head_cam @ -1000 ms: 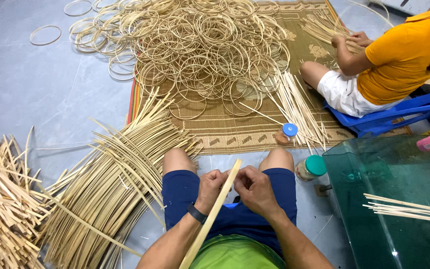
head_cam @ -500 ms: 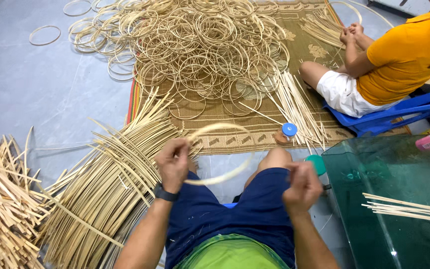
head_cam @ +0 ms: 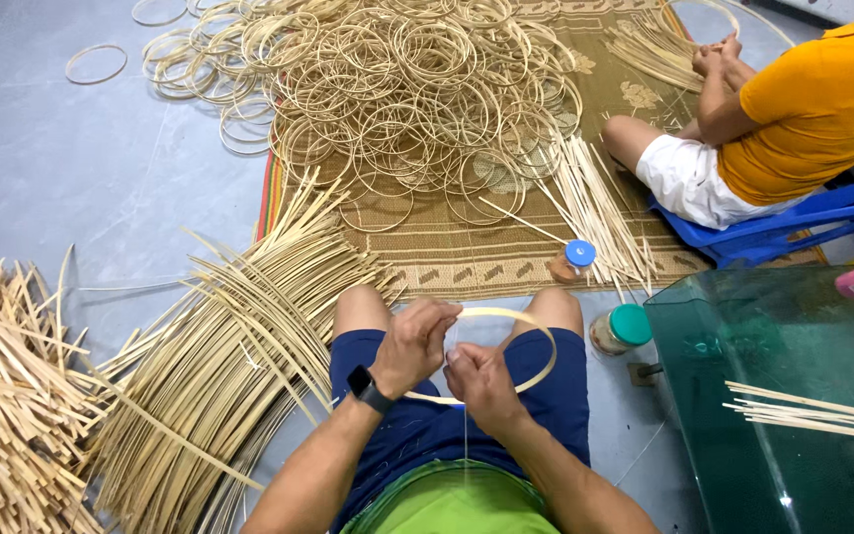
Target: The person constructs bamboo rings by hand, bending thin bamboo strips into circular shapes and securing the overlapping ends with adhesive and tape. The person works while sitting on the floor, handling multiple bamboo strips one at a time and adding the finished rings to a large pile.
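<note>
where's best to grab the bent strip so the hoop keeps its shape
Grip the strip where its two ends cross, at the near side over the lap, coming from both sides. That is where the left hand and right hand pinch it; the far arc is springy and free, so holding there would probably let the ends open.
</note>
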